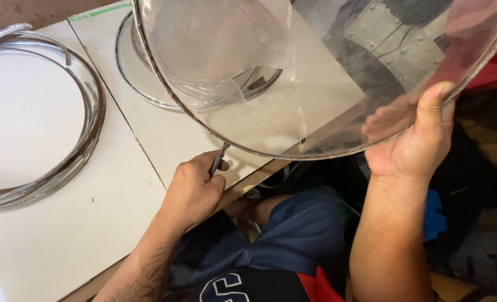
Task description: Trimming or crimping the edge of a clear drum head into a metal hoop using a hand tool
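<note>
A large clear plastic dome with a metal-edged rim fills the upper middle, tilted up over the table edge. My right hand grips its rim at the right, thumb over the front face, fingers showing through the plastic. My left hand is closed around a small thin metal tool whose tip touches the dome's lower rim. Below are my lap in dark blue shorts and both forearms.
A white table carries a stack of thin metal hoops at left and another clear dome with a metal ring behind the held one. Dark machinery and clutter lie beyond the table edge at right.
</note>
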